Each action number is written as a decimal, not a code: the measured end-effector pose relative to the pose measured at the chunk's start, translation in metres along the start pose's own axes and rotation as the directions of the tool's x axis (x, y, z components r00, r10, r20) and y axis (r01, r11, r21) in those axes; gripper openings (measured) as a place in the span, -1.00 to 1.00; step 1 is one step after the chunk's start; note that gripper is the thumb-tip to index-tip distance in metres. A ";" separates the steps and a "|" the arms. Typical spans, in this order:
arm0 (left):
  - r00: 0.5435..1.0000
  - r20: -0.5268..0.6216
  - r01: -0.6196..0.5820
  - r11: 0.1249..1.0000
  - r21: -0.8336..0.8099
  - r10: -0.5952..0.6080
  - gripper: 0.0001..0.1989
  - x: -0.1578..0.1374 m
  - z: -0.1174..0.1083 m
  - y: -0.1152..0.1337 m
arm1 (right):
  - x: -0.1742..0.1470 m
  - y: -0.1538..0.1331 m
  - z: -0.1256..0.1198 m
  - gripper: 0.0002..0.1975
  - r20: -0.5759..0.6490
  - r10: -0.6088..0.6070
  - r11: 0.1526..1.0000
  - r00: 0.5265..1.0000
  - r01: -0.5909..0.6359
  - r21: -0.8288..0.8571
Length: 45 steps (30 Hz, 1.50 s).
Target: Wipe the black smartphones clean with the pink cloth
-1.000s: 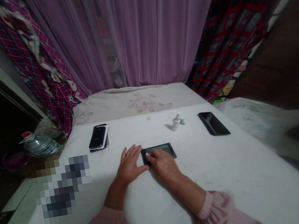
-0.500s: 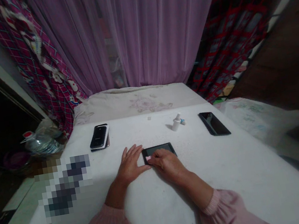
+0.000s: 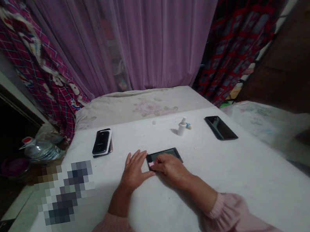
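A dark phone-like device (image 3: 169,152) lies flat on the white-covered table, its screen facing up. My left hand (image 3: 134,171) rests with fingers spread at the device's left end, thumb and fingertips near or against its edge. Between the fingertips of my right hand (image 3: 172,169) is a small pink piece (image 3: 151,164), perhaps cloth or a pad, pressed on the left part of the screen. My right hand covers the near side of the device.
Stacked phones (image 3: 101,142) lie at the back left. A white spray bottle (image 3: 181,127) stands at the back, with a small blue-and-white item (image 3: 188,126) beside it. A dark tablet-like device (image 3: 221,128) lies at the right. Purple curtains (image 3: 155,32) hang behind the table (image 3: 243,180).
My right hand has shifted slightly left with the pink piece along the device's left end. My left hand stays in place. The whole view has drifted a little.
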<state>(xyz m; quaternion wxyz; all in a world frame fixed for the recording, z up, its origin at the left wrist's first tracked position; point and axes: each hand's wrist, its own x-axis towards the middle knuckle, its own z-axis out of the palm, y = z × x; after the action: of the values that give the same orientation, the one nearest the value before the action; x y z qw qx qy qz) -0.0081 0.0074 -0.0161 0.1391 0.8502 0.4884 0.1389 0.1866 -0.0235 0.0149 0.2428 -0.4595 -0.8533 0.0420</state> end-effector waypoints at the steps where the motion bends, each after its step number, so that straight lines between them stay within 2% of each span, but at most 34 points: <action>1: 1.000 -0.002 -0.002 1.000 0.001 0.002 -0.27 0.000 0.000 0.000 | 0.003 -0.002 0.002 -0.80 0.003 -0.025 1.000 1.000 0.025 0.002; 6: 1.000 -0.009 -0.003 1.000 0.001 0.003 -0.26 -0.001 0.001 0.000 | 0.004 -0.003 0.006 -0.85 0.003 -0.132 0.991 0.991 0.132 0.010; 15: 1.000 -0.012 -0.022 1.000 -0.001 0.022 -0.23 -0.001 0.001 -0.001 | -0.018 0.018 -0.010 -0.88 -0.007 -0.144 0.990 0.990 0.143 -0.017; 23: 1.000 -0.006 -0.021 1.000 -0.003 0.021 -0.22 -0.001 0.001 -0.002 | -0.035 0.037 -0.025 -0.82 -0.057 -0.024 0.999 0.998 0.022 -0.042; 27: 1.000 -0.008 -0.019 1.000 0.001 0.019 -0.24 -0.001 0.001 -0.001 | -0.028 0.025 -0.017 -0.78 -0.064 -0.013 0.998 0.998 0.010 -0.056; 32: 1.000 -0.011 -0.011 1.000 0.008 0.011 -0.26 -0.001 0.000 0.000 | -0.012 0.002 0.000 -0.87 -0.030 -0.065 0.997 0.997 0.064 -0.043; 35: 1.000 0.003 -0.007 1.000 0.002 0.007 -0.25 0.000 -0.001 0.001 | -0.010 -0.002 0.001 -0.86 -0.027 -0.069 0.997 0.997 0.068 -0.038; 38: 1.000 0.006 -0.009 1.000 -0.006 0.009 -0.24 -0.001 -0.003 0.001 | -0.016 0.004 -0.005 -0.85 -0.027 -0.052 0.998 0.998 0.051 -0.038; 45: 1.000 0.018 0.014 1.000 -0.007 -0.014 -0.23 -0.002 -0.004 0.003 | -0.045 0.037 -0.025 -0.82 -0.049 0.076 0.993 0.996 -0.080 -0.083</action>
<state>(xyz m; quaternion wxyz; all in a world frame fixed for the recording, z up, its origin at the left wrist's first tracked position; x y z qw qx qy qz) -0.0082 0.0048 -0.0120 0.1472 0.8475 0.4925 0.1322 0.2470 -0.0426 0.0089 0.2407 -0.5034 -0.8298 0.0047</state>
